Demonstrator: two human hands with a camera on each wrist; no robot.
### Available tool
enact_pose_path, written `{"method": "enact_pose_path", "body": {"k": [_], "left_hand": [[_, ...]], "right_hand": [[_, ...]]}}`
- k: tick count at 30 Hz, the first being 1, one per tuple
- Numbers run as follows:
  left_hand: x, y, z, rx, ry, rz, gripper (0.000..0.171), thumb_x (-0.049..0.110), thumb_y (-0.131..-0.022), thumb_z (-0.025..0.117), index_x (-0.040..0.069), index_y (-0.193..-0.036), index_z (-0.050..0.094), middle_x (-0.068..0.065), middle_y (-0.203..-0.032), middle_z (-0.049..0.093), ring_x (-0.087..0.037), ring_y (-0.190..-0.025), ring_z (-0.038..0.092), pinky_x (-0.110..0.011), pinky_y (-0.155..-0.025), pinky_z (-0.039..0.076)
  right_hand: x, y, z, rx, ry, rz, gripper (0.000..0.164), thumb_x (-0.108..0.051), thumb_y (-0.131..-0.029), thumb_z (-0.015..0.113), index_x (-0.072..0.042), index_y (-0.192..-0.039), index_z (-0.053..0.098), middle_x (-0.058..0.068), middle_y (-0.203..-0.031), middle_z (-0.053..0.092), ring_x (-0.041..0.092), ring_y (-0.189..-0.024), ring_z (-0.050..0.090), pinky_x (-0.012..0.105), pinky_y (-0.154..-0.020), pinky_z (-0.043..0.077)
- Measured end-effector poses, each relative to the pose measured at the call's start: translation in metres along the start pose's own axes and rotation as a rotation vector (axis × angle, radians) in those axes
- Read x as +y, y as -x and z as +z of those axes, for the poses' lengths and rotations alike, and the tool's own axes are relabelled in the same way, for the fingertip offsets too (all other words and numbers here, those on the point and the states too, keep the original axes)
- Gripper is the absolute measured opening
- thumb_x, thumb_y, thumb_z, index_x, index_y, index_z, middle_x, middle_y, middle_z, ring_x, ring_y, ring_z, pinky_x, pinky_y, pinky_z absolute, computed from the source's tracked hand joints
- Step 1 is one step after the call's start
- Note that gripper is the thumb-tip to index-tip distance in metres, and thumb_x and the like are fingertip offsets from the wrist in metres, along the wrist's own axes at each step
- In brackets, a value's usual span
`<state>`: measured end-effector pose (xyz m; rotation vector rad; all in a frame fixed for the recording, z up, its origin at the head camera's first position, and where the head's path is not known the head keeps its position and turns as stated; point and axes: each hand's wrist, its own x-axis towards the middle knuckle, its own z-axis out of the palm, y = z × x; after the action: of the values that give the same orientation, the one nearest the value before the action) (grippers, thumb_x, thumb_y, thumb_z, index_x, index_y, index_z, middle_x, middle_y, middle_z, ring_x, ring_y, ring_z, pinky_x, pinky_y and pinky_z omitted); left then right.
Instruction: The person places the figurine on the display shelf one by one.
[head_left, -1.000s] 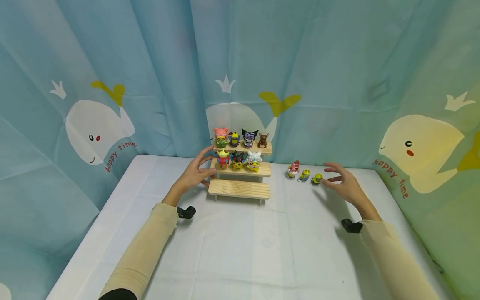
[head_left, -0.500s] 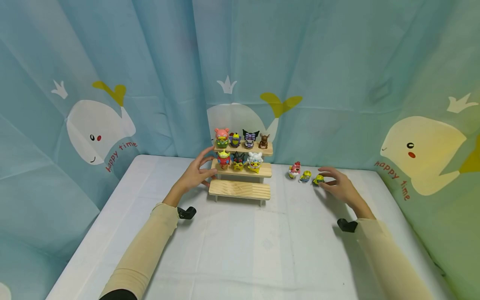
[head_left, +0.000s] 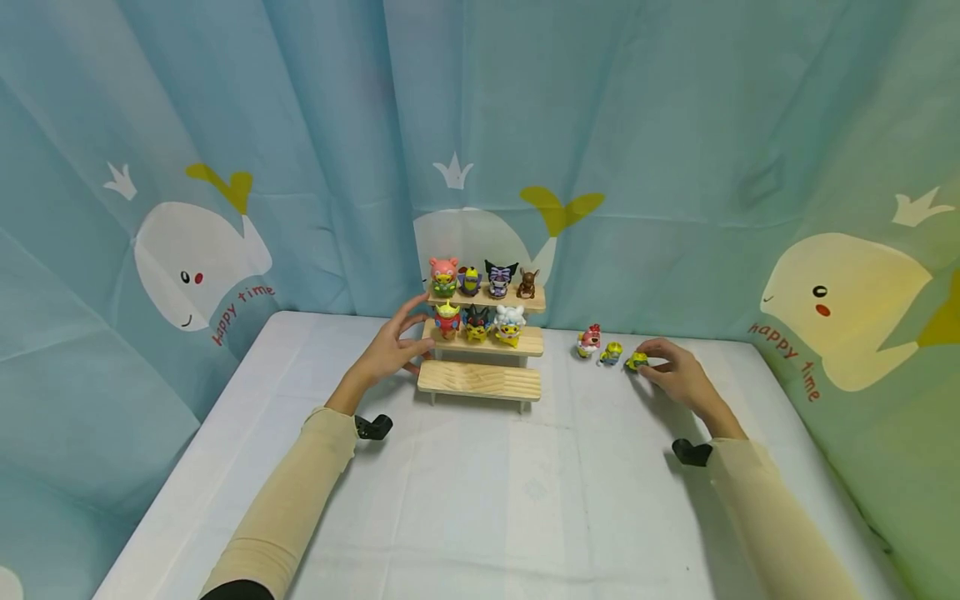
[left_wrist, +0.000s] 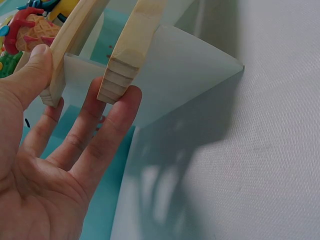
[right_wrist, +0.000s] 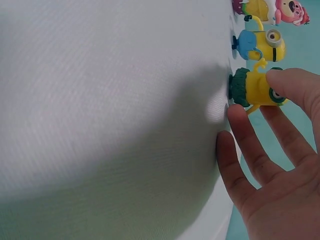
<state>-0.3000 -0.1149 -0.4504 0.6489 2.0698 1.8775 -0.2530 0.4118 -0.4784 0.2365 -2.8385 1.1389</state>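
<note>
In the head view, my left hand [head_left: 388,346] is at the left end of a three-tier wooden display stand [head_left: 480,379]. Its thumb touches the middle plank [left_wrist: 75,35], and its spread fingers reach the plank ends in the left wrist view. On the right, my right hand [head_left: 675,375] pinches a yellow minion figure [right_wrist: 258,89] with a green skirt, thumb over its goggle, one finger behind. That figure stands at the end of a short row, beside a blue-overalled minion figure [right_wrist: 260,46] and a pink bear-like figure [head_left: 588,340].
On the top tier sit a pink-hooded figure [head_left: 444,277], a purple-and-yellow one [head_left: 470,281], a black-eared one [head_left: 498,279] and a brown mouse [head_left: 528,284]. Three more figures, including a white-hooded one [head_left: 509,325], occupy the middle tier. A whale-print curtain [head_left: 675,167] hangs behind the white table [head_left: 465,517].
My right hand has moved left to the green-skirted minion figure, and its thumb and finger have closed on it. The left hand stays at the stand.
</note>
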Motion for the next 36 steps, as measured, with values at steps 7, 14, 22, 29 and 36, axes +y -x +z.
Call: {"method": "enact_pose_path", "body": {"k": [7, 14, 22, 29, 36], "left_hand": [[0.0, 0.0, 0.001, 0.006, -0.021, 0.004, 0.081, 0.01, -0.103, 0.065, 0.031, -0.166, 0.02, -0.025, -0.166, 0.021, -0.053, -0.112, 0.064, -0.076, -0.075, 0.051], [0.001, 0.0, 0.001, 0.01, -0.032, 0.013, 0.08, 0.009, -0.103, 0.065, 0.029, -0.166, 0.02, -0.026, -0.166, 0.022, -0.049, -0.108, 0.067, -0.075, -0.073, 0.052], [-0.015, -0.007, -0.005, 0.009, -0.016, 0.003, 0.082, 0.009, -0.103, 0.065, 0.033, -0.166, 0.018, -0.024, -0.167, 0.02, -0.051, -0.109, 0.065, -0.079, -0.075, 0.048], [-0.02, -0.008, -0.003, 0.018, -0.027, 0.016, 0.082, 0.013, -0.103, 0.065, 0.037, -0.165, 0.018, -0.02, -0.168, 0.021, -0.052, -0.105, 0.066, -0.076, -0.071, 0.051], [-0.023, -0.008, -0.003, 0.026, -0.049, 0.026, 0.079, 0.017, -0.102, 0.067, 0.044, -0.162, 0.023, -0.018, -0.166, 0.027, -0.034, -0.095, 0.072, -0.069, -0.068, 0.056]], "right_hand": [[0.0, -0.001, -0.001, 0.001, 0.017, 0.016, 0.03, -0.006, -0.101, 0.067, -0.002, -0.13, 0.059, 0.027, -0.134, 0.061, 0.047, -0.118, 0.062, 0.044, -0.088, 0.058], [-0.001, 0.0, -0.001, -0.006, 0.008, 0.055, 0.031, -0.006, -0.101, 0.066, -0.003, -0.131, 0.058, 0.029, -0.138, 0.059, 0.049, -0.114, 0.063, 0.052, -0.089, 0.056], [-0.004, 0.001, 0.0, -0.004, 0.013, 0.078, 0.032, -0.005, -0.101, 0.066, -0.003, -0.132, 0.058, 0.03, -0.139, 0.058, 0.049, -0.113, 0.064, 0.055, -0.09, 0.056], [-0.003, 0.001, 0.002, 0.021, 0.03, 0.069, 0.032, -0.006, -0.1, 0.068, -0.004, -0.131, 0.059, 0.029, -0.136, 0.06, 0.048, -0.11, 0.065, 0.056, -0.089, 0.056], [0.0, 0.002, 0.003, 0.041, 0.053, 0.027, 0.03, -0.008, -0.1, 0.069, -0.004, -0.129, 0.061, 0.028, -0.132, 0.063, 0.047, -0.107, 0.066, 0.058, -0.088, 0.057]]}}
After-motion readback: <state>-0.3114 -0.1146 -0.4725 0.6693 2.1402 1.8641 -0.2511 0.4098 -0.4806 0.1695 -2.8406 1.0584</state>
